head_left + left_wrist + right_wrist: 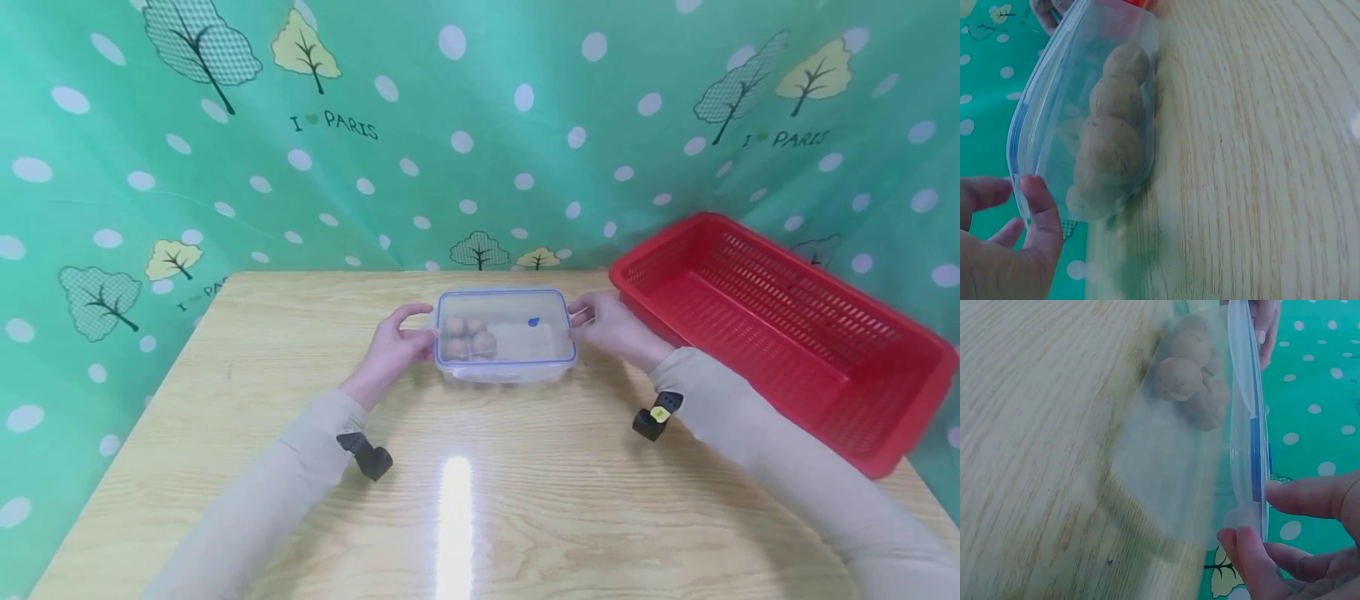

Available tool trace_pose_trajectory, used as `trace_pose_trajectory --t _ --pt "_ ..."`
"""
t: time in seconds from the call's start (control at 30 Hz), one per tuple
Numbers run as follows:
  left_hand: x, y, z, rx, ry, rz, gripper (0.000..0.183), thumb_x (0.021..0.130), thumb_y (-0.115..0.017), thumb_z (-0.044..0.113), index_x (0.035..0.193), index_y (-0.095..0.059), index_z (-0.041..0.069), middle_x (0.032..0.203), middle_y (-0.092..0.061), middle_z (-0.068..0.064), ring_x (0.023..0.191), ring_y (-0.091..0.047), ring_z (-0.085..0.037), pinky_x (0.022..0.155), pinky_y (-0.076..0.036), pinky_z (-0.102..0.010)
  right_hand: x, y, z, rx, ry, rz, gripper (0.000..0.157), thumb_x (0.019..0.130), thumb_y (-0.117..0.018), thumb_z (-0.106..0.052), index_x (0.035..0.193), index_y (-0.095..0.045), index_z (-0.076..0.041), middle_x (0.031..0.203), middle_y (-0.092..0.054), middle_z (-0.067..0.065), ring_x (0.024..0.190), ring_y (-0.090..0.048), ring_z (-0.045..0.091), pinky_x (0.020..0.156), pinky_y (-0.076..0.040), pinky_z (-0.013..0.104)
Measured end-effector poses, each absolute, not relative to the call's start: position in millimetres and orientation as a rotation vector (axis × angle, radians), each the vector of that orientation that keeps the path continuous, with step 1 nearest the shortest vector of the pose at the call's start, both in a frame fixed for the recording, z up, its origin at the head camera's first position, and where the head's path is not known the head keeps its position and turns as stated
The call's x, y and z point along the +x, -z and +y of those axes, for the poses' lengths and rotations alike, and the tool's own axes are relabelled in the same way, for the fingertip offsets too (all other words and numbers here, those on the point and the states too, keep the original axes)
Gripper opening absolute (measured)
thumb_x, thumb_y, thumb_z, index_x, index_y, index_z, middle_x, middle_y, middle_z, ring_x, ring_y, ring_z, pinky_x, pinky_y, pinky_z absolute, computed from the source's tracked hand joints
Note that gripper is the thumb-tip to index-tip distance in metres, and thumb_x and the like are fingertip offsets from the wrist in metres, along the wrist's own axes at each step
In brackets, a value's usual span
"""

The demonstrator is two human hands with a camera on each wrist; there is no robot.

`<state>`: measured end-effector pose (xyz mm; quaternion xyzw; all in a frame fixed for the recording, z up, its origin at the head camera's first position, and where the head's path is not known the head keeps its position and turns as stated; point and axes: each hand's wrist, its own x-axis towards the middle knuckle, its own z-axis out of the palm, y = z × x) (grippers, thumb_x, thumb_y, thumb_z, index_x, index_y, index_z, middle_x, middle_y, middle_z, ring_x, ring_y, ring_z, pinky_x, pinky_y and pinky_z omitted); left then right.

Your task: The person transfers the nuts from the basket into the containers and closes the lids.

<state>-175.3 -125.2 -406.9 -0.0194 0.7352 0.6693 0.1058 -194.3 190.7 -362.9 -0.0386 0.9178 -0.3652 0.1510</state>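
Note:
A clear plastic food container (510, 372) with a blue-edged lid (517, 329) sits near the table's far edge. Several round brown walnuts (1113, 147) lie together inside, toward its left end; they show through the wall in both wrist views. My left hand (395, 343) grips the left end at the lid's edge, with fingertips (1035, 187) on the rim and side. At the opposite end my right hand (606, 323) pinches the lid's edge, thumb (1304, 495) on top and fingers below at the side flap. A small blue valve (533, 322) marks the lid.
A large red plastic basket (750, 367) stands on the right, beside and behind my right forearm. The wooden table (300, 333) runs up to a green patterned cloth (420, 100) hanging at the back. Bright light reflects off the tabletop in front.

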Motion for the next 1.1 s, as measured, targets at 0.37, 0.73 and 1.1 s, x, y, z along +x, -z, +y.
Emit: trace_pose_trajectory --t 0.37,0.73,1.1 --pt "-166.2 406.3 -117.5 -0.163 -1.899 2.477 0.036 0.09 -0.064 0.006 0.126 -0.061 0.001 0.109 -0.061 -0.021 0.075 -0.07 -0.02 0.08 -0.056 -0.034 -192.5 367.7 189.6 -0.198 1.08 2.655 0.045 0.089 -0.065 -0.009 0.131 -0.053 0.006 0.113 -0.062 0.022 0.102 -0.06 0.033 0.084 -0.054 0.04" --pt "-166.5 409.6 -114.8 -0.07 -1.832 2.587 0.029 0.089 -0.066 0.007 0.115 -0.065 -0.004 0.111 -0.064 -0.019 0.104 -0.063 -0.032 0.086 -0.054 -0.034 -188.8 373.5 195.4 -0.232 1.107 2.661 0.047 0.091 -0.064 -0.012 0.133 -0.052 0.005 0.114 -0.062 0.02 0.104 -0.059 0.034 0.084 -0.054 0.042" --pt "-165.9 405.9 -116.4 0.073 -1.684 2.618 0.043 0.087 -0.07 0.008 0.126 -0.058 -0.005 0.113 -0.065 -0.021 0.106 -0.061 -0.032 0.09 -0.052 -0.036 -186.2 373.0 197.1 -0.253 1.124 2.674 0.047 0.091 -0.063 -0.012 0.133 -0.052 0.005 0.115 -0.062 0.021 0.105 -0.06 0.035 0.085 -0.054 0.044"
